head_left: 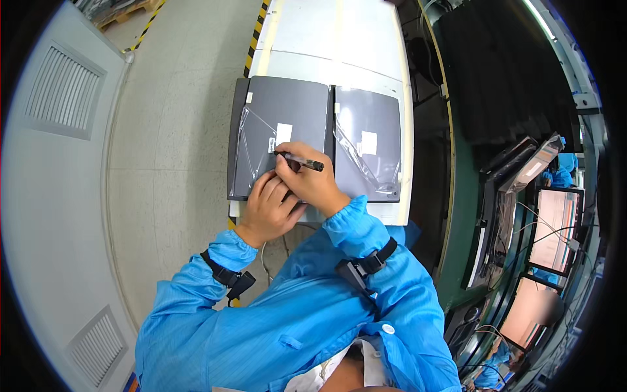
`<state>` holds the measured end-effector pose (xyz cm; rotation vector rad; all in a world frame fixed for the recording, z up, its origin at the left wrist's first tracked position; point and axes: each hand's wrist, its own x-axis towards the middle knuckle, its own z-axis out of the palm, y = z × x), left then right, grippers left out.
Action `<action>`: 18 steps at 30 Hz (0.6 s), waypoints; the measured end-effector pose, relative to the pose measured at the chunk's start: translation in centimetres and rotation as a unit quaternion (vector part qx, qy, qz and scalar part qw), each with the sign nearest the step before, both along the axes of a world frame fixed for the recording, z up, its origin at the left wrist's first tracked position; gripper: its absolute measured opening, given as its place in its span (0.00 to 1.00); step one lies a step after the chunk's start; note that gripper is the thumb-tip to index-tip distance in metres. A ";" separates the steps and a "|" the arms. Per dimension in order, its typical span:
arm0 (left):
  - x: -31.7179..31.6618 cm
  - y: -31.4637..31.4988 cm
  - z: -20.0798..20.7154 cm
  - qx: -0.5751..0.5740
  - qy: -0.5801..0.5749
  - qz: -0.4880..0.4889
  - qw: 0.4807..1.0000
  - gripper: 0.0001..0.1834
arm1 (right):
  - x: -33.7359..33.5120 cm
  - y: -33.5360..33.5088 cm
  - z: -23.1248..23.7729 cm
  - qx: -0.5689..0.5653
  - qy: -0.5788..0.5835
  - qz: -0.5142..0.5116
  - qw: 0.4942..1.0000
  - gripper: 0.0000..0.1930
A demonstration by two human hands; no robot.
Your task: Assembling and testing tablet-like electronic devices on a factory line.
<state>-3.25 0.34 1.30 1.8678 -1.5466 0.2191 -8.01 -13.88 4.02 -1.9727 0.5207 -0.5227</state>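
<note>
Right-hand fingers closed around a black pen, left-hand fingers curled empty, on a white workbench beside speckled floor.

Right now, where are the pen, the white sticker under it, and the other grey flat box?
pen [302,161], head view, middle of its black barrel.
white sticker [283,133], head view, its centre.
other grey flat box [368,140], head view, its bagged top.

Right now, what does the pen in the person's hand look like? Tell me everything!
The pen is thin and dark, black as far as it shows, with a slightly shiny body. It lies nearly level, its tip toward the white label on the left grey bagged slab. The right hand pinches it near the tip end; the other end pokes out to the right. The left hand rests just beside, not touching it.
</note>
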 end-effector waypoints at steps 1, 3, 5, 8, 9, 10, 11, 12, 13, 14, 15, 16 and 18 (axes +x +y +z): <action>0.1 0.0 0.0 0.001 -0.006 -0.003 1.000 0.21 | 0.0 0.0 0.0 -0.005 -0.004 -0.001 1.000 0.10; 0.0 -0.2 0.2 0.011 -0.007 -0.005 1.000 0.21 | -0.6 -0.3 -0.1 -0.012 -0.013 -0.008 1.000 0.10; -0.2 -0.8 0.8 0.015 -0.014 -0.020 1.000 0.21 | -2.6 -1.3 -0.1 0.105 -0.065 -0.078 0.989 0.10; -1.0 -1.7 2.0 0.069 -0.046 -0.018 0.996 0.26 | -6.8 -1.4 1.7 0.093 -0.091 -0.086 0.988 0.10; -1.2 -1.2 2.0 0.094 -0.055 -0.003 0.994 0.27 | -8.4 -1.3 2.2 0.089 -0.098 -0.086 0.987 0.11; -1.4 -1.0 2.0 0.116 -0.063 0.011 0.991 0.29 | -10.3 -1.3 2.7 0.083 -0.104 -0.090 0.987 0.11; -1.4 -1.2 1.8 0.104 -0.076 -0.009 0.992 0.29 | -12.5 -1.3 4.2 0.112 -0.080 -0.088 0.987 0.12; -1.5 -2.0 1.7 0.113 -0.071 0.008 0.991 0.29 | -15.5 -1.1 6.0 0.135 -0.054 -0.101 0.984 0.13; -1.9 -2.3 1.6 0.126 -0.067 0.033 0.989 0.30 | -18.7 -0.8 6.5 0.120 -0.048 -0.089 0.988 0.13; -1.8 -2.2 1.6 0.140 -0.076 0.041 0.986 0.30 | -21.9 -0.2 7.0 0.102 -0.041 -0.078 0.991 0.13; -1.5 -1.9 0.9 0.151 -0.074 0.057 0.984 0.30 | -25.0 0.5 7.8 0.103 -0.035 -0.090 0.990 0.13; -1.0 -1.7 0.4 0.155 -0.072 0.067 0.983 0.29 | -27.8 1.5 8.8 0.108 -0.030 -0.099 0.989 0.13; 0.6 -3.6 -2.6 0.142 -0.083 0.091 0.982 0.29 | -33.2 2.7 9.3 0.137 0.011 -0.151 0.979 0.13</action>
